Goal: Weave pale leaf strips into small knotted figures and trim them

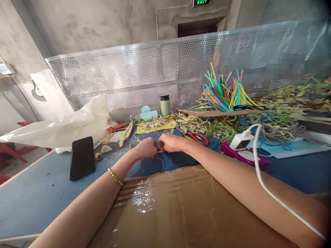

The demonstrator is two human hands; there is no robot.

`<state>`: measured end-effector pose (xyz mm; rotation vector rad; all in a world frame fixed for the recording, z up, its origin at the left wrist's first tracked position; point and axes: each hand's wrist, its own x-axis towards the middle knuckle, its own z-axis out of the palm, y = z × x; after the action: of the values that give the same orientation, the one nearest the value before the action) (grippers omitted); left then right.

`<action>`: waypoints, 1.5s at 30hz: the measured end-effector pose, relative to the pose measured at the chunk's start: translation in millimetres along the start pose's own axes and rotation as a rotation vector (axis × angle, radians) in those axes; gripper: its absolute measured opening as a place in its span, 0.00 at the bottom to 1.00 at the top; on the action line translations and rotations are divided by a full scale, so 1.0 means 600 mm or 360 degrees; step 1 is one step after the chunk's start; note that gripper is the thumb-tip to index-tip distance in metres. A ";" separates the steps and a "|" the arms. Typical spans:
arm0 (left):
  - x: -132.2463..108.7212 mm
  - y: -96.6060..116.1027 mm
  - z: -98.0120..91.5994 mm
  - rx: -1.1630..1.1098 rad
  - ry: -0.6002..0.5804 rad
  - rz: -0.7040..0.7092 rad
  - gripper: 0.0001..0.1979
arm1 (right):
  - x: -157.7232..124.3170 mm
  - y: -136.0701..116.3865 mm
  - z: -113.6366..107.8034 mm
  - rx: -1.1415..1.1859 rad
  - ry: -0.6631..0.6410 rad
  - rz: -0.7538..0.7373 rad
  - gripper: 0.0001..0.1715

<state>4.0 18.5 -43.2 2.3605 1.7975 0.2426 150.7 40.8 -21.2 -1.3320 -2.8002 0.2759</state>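
Observation:
My left hand (146, 147) and my right hand (170, 142) are close together over the blue table, fingers pinched inward. Between them shows a bit of a thin pale strand (162, 163), and a loop of it curves down below the fingertips. What exactly the fingers grip is mostly hidden by the knuckles. A gold bead bracelet circles the left wrist. Red-handled scissors (199, 138) lie just beyond my right hand. Behind both hands, dry plant strips (159, 123) are heaped on a yellow sheet (142, 128).
A cardboard sheet (165, 210) lies under my forearms. Left are a black phone (82, 158) and plastic sheeting (85, 119). A green bottle (164, 105) and colourful pipe cleaners (224, 91) stand behind. At right, a white cable (261, 175) runs from a charger (241, 140) across my arm.

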 end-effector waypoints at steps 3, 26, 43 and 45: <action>0.003 0.000 -0.002 0.0005 -0.0017 -0.0017 0.10 | 0.005 -0.002 0.005 -0.0096 0.0071 -0.0069 0.12; -0.040 0.039 0.010 0.0467 0.0155 0.0171 0.14 | -0.012 0.014 0.042 -0.0261 0.0361 -0.0041 0.08; -0.021 0.006 0.006 0.0094 0.0317 0.0152 0.10 | -0.021 0.016 0.031 0.0019 0.0564 -0.0181 0.07; -0.021 -0.002 -0.003 -0.0285 0.0308 0.0131 0.07 | -0.020 0.020 0.027 0.0137 0.0661 -0.0264 0.08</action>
<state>-1.1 6.7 -42.5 2.3549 1.6774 0.6348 165.8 36.5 -38.5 -0.9943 -2.4963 0.0979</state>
